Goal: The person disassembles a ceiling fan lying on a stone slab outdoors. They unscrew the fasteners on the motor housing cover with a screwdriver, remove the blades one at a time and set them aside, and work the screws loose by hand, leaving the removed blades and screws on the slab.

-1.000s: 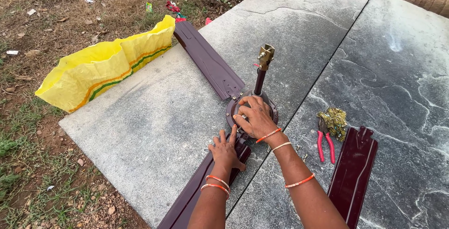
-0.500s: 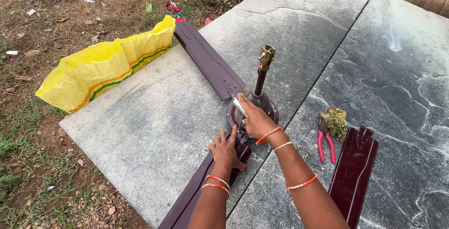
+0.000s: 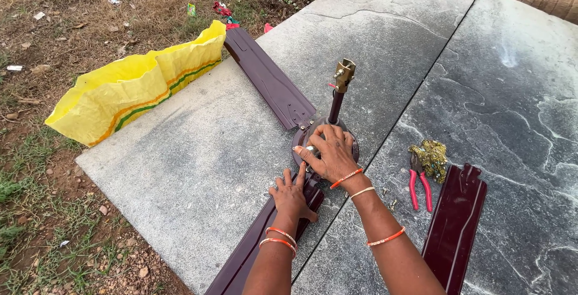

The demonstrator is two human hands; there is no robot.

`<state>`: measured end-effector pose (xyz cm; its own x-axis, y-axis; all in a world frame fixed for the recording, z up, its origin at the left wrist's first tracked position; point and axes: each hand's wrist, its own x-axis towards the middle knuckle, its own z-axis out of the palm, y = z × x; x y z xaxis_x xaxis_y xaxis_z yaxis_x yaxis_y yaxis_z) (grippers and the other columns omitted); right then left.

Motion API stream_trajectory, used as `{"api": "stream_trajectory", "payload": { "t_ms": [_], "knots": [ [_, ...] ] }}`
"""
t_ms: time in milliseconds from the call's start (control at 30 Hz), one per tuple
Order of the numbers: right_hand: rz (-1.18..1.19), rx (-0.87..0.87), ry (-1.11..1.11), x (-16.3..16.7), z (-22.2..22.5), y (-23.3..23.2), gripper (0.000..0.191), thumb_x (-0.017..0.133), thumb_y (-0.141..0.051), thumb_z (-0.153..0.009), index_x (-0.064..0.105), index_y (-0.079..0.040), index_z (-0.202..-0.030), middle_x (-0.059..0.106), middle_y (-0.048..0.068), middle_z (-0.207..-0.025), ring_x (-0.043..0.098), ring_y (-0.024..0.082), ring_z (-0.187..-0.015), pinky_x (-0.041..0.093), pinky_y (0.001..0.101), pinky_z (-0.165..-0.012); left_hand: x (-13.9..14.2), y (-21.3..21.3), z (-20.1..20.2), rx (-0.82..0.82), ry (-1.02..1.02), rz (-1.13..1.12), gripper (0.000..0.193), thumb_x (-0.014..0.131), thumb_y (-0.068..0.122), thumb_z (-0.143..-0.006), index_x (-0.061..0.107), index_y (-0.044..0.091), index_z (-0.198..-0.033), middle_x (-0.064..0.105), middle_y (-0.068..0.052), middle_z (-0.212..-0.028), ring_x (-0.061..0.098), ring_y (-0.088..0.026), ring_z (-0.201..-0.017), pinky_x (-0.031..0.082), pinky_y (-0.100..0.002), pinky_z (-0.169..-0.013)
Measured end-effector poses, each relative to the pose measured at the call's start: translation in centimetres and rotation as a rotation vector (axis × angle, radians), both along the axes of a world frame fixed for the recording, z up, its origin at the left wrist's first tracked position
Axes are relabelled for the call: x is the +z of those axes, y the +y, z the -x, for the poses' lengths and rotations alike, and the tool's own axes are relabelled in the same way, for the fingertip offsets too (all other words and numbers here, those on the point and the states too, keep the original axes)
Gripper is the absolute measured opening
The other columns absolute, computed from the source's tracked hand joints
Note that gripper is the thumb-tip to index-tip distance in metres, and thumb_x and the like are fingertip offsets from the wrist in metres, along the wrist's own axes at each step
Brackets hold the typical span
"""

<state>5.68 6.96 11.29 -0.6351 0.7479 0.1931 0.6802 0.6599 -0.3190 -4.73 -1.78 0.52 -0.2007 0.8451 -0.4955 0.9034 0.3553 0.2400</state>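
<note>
- Two maroon blades look joined to the fan motor (image 3: 328,141) on the stone slab (image 3: 180,150): one blade (image 3: 268,78) runs toward the yellow sack (image 3: 129,87), the other (image 3: 253,247) toward us.
- A third blade (image 3: 454,226) lies loose near the red-handled pliers (image 3: 419,186), so we judge the mounting unfinished.
- Our left hand (image 3: 292,195) presses flat, fingers spread, on the near blade's root.
- Our right hand (image 3: 328,153) cups the motor, fingertips pinching something small and pale; we cannot tell what.
- The downrod (image 3: 337,99) stands upright with a brassy clamp on top; the slabs are rough, grey and veined.
</note>
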Motion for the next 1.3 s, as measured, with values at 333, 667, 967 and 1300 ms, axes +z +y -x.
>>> {"api": "stream_trajectory", "payload": {
  "t_ms": [333,667,967,1300],
  "knots": [
    [0.286,0.173,0.23,-0.8,-0.1,0.9,0.07,0.064,-0.008,-0.077,0.041,-0.006,-0.143,0.005,0.024,-0.164,-0.001,0.045,-0.154,0.016,0.0561,-0.12,-0.2,0.1,0.0,-0.01,0.013,0.022,0.169,0.102,0.053,-0.041,-0.012,0.035,-0.165,0.019,-0.014,-0.166,0.032,-0.04,-0.144,0.035,-0.058,-0.104],
    [0.317,-0.021,0.133,-2.5,0.1,2.2,0.105,0.064,0.008,-0.079,-0.002,0.001,-0.159,0.011,0.028,-0.165,0.03,0.045,-0.143,0.035,0.0461,-0.114,-0.2,0.2,-0.1,-0.007,0.018,0.029,0.17,0.102,0.054,-0.041,-0.016,0.037,-0.163,0.018,-0.014,-0.167,0.032,-0.04,-0.145,0.035,-0.059,-0.105],
    [-0.01,-0.142,-0.099,-0.7,0.2,0.1,0.037,0.071,-0.001,-0.082,0.068,-0.014,-0.117,0.07,0.007,-0.118,0.063,0.03,-0.116,0.045,0.0496,-0.102,-0.1,0.1,0.0,-0.005,0.015,0.035,0.171,0.102,0.053,-0.041,-0.016,0.036,-0.164,0.017,-0.014,-0.167,0.032,-0.04,-0.145,0.034,-0.059,-0.104],
    [0.061,0.173,0.186,0.4,0.3,-0.1,0.027,0.077,-0.017,-0.074,0.061,0.0,-0.089,0.051,0.022,-0.137,0.03,0.043,-0.144,0.026,0.0515,-0.117,-0.5,0.2,0.1,-0.021,0.016,0.028,0.168,0.103,0.055,-0.04,-0.01,0.034,-0.163,0.016,-0.014,-0.167,0.029,-0.041,-0.146,0.033,-0.06,-0.105]
  ]
}}
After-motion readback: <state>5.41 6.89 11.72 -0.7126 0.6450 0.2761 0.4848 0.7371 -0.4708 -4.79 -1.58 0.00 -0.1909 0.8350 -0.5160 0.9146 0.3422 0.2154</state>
